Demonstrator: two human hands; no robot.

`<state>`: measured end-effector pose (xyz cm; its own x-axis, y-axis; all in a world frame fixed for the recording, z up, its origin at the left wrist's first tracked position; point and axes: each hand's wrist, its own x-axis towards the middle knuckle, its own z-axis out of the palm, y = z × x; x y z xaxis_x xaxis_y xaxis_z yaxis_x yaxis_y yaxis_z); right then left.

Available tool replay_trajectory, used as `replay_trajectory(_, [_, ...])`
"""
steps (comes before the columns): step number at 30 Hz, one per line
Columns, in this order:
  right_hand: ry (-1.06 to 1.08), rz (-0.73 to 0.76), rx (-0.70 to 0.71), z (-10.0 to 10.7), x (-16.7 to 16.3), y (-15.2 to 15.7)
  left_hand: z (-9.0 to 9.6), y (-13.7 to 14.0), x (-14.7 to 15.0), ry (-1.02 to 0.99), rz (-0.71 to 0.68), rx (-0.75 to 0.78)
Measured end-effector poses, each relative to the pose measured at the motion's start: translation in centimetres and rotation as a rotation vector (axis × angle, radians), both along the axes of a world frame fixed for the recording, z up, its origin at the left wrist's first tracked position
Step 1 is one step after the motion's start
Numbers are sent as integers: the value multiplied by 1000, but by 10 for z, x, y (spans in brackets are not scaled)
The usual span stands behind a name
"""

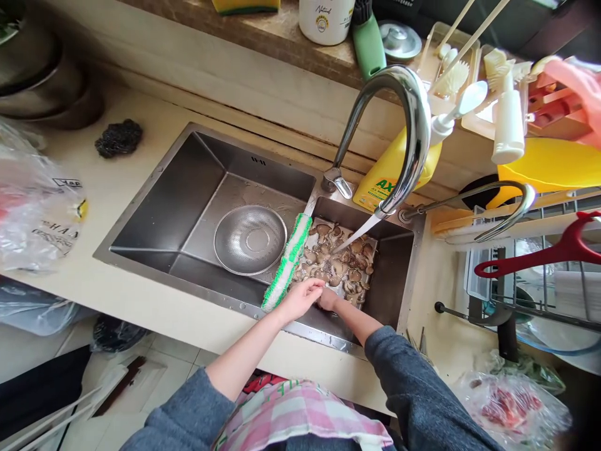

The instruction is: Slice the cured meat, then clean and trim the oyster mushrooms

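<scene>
Brown mushrooms fill the floor of the small right-hand sink basin, wet under a stream of water from the tall chrome faucet. My left hand is over the basin's near left side, its fingers curled together toward my right hand; anything between them is too small to make out. My right hand reaches down beside it, low over the mushrooms, with its fingers mostly hidden. A green-and-white striped cloth lies over the divider, close to my left hand. In the larger left basin sits a round metal strainer.
A yellow detergent bottle stands behind the faucet. A black scrubbing pad and a plastic bag are on the left counter. At right are a dish rack, a red-handled utensil and bagged meat.
</scene>
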<state>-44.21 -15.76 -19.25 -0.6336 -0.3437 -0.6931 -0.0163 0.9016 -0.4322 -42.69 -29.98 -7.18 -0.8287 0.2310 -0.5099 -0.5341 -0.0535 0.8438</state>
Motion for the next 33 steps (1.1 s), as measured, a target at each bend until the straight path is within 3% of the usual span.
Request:
replay_trajectory(5, [112,-155,133,23,-31,39,-16,1,3,58,-98,-176])
replay_trajectory(8, [237,-340,312,34,-53,69,-27,9,-7,120,-198,-416])
replay_trajectory(11, [281,-481,437,32,-52,68,-44,23,-29,132,-270,-702])
replay_trajectory(14, [253,-326,316,22,-33,49,-65,36,-52,165,-314,-955])
replay_trajectory(16, [231,-226,252,18,-28,45,-81,43,-57,212,-364,-1040])
replay_trajectory(18, [279,-215,254,19,-39,52,-93,53,-53,209,-443,-1072])
replay_trajectory(22, [625,-306,307,23,-93,73,-101,70,-45,293,-636,-1002])
replay_trajectory(24, [705,-338,351,19,-111,69,-99,72,-59,453,-593,-989])
replay_trajectory(26, [689,-328,399,9,-111,59,-98,69,-81,553,-449,-1028])
replay_trajectory(29, [602,-108,383,-10,-90,50,-108,60,-108,552,-268,-1068])
replay_trajectory(31, [553,114,314,-18,-78,53,-122,56,-107,534,-249,-1057])
replay_trajectory(33, [544,137,331,-21,-73,59,-136,56,-94,511,-299,-1038])
